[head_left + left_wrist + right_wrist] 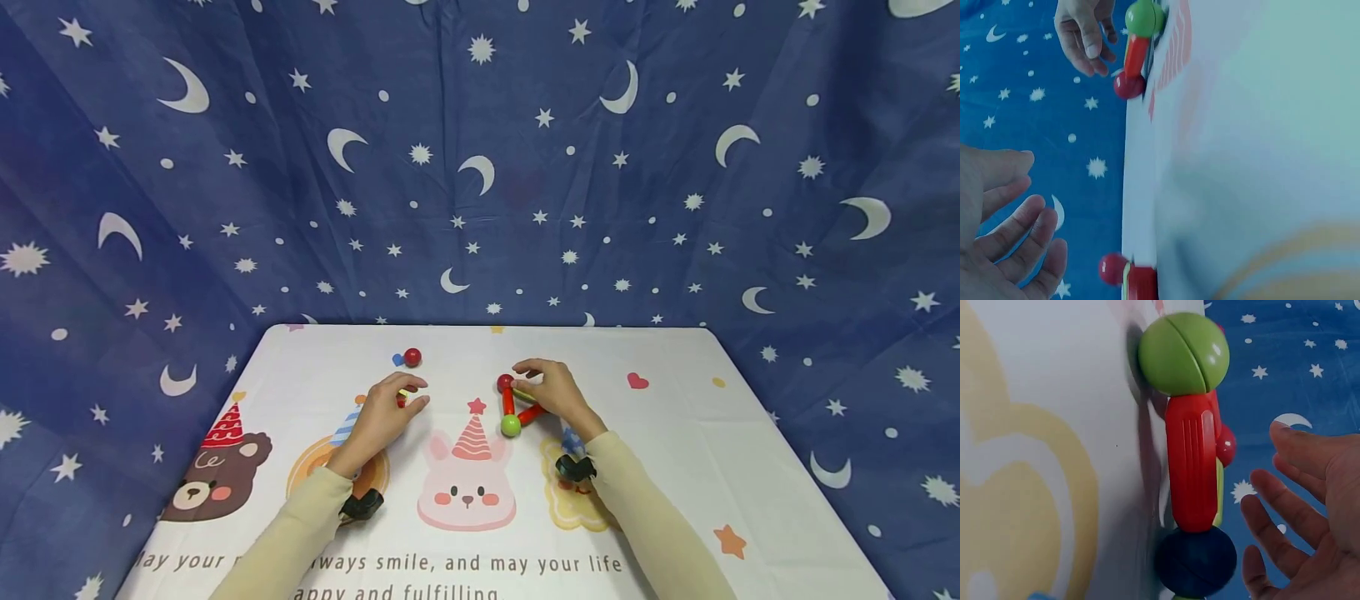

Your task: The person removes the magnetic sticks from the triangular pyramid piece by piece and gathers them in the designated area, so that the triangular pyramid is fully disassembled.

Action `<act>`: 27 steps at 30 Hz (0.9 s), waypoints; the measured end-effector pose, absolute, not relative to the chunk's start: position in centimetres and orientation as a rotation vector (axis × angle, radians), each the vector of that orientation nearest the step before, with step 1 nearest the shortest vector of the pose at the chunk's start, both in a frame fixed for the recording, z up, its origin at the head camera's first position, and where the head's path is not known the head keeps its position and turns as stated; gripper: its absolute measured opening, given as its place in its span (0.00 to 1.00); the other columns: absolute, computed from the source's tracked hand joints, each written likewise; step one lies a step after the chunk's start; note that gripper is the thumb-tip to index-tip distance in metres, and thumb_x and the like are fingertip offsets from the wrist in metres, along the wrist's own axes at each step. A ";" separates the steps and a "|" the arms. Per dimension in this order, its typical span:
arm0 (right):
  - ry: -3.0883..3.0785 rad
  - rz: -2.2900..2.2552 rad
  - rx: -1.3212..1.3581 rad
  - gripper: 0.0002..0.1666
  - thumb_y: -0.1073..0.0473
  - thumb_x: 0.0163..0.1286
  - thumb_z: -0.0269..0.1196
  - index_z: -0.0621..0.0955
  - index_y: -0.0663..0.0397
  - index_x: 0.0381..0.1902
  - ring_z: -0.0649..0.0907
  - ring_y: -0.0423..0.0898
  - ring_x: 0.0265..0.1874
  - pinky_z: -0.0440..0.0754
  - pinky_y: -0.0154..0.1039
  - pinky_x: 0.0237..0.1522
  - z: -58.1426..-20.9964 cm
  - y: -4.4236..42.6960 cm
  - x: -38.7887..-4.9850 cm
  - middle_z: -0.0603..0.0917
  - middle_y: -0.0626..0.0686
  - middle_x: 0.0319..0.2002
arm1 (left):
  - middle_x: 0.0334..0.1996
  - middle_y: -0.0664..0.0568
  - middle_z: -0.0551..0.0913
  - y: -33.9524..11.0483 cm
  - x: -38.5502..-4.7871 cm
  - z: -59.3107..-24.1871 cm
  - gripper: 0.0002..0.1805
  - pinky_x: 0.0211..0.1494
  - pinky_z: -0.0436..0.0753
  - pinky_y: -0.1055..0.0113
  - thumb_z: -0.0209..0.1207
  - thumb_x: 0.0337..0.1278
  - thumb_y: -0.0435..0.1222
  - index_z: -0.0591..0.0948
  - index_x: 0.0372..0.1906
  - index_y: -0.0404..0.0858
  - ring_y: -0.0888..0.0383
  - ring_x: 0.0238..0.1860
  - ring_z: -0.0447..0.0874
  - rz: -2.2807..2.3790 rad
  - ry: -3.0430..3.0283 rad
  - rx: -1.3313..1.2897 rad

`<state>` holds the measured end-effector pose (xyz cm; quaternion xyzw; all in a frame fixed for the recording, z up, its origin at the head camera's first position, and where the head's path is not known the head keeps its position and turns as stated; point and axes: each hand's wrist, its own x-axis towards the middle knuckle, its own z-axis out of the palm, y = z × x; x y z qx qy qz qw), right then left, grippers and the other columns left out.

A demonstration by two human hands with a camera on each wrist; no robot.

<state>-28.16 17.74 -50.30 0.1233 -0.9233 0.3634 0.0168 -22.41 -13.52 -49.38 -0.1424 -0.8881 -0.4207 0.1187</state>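
Left hand (pixel 384 410) and right hand (pixel 555 390) are empty, fingers apart. Red stick (pixel 1193 465) touching green ball (pixel 1184 355) seems light, stiff; grip its middle.

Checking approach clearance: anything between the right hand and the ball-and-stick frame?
Nothing visible: the right wrist view shows only backdrop in the gap between the right hand and the ball-and-stick frame.

You're out here in long, plain cream sleeves (pixel 291 527), fairly snug, and there's a small black camera (pixel 363 505) on each side!
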 end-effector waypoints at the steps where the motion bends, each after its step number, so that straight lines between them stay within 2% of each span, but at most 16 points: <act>1: -2.870 1.120 0.384 0.18 0.52 0.62 0.70 0.85 0.47 0.50 0.83 0.52 0.49 0.80 0.52 0.54 -50.2 17.8 -28.0 0.88 0.50 0.47 | 0.43 0.48 0.86 -13.2 -22.4 -49.4 0.11 0.47 0.82 0.52 0.67 0.56 0.34 0.85 0.45 0.39 0.49 0.46 0.83 -1.250 -2.584 -0.429; 10: -2.880 1.019 0.485 0.15 0.56 0.62 0.70 0.86 0.46 0.48 0.84 0.51 0.47 0.82 0.49 0.51 -50.0 18.8 -25.9 0.88 0.49 0.47 | 0.45 0.44 0.86 -10.0 -22.2 -49.7 0.13 0.51 0.82 0.52 0.67 0.57 0.34 0.84 0.47 0.36 0.52 0.46 0.84 -1.391 -2.612 -0.454; 18: -2.888 0.902 0.616 0.16 0.57 0.59 0.72 0.87 0.46 0.47 0.84 0.51 0.49 0.78 0.52 0.57 -50.3 19.8 -24.5 0.88 0.50 0.48 | 0.44 0.45 0.86 -7.6 -21.8 -50.4 0.14 0.50 0.83 0.54 0.66 0.57 0.34 0.83 0.48 0.37 0.51 0.45 0.83 -1.439 -2.663 -0.487; 24: -2.890 0.836 0.677 0.17 0.58 0.55 0.75 0.88 0.47 0.44 0.82 0.47 0.43 0.79 0.46 0.50 -50.8 19.9 -24.5 0.89 0.48 0.45 | 0.43 0.48 0.87 -6.4 -21.9 -51.2 0.14 0.46 0.82 0.67 0.67 0.56 0.34 0.84 0.48 0.38 0.56 0.43 0.83 -1.460 -2.680 -0.529; 27: -2.909 0.770 0.681 0.16 0.58 0.53 0.76 0.89 0.45 0.43 0.79 0.43 0.39 0.78 0.42 0.45 -50.9 19.8 -24.6 0.89 0.46 0.43 | 0.41 0.50 0.87 -5.8 -22.0 -51.7 0.13 0.45 0.83 0.68 0.67 0.56 0.35 0.84 0.46 0.39 0.57 0.42 0.84 -1.483 -2.676 -0.553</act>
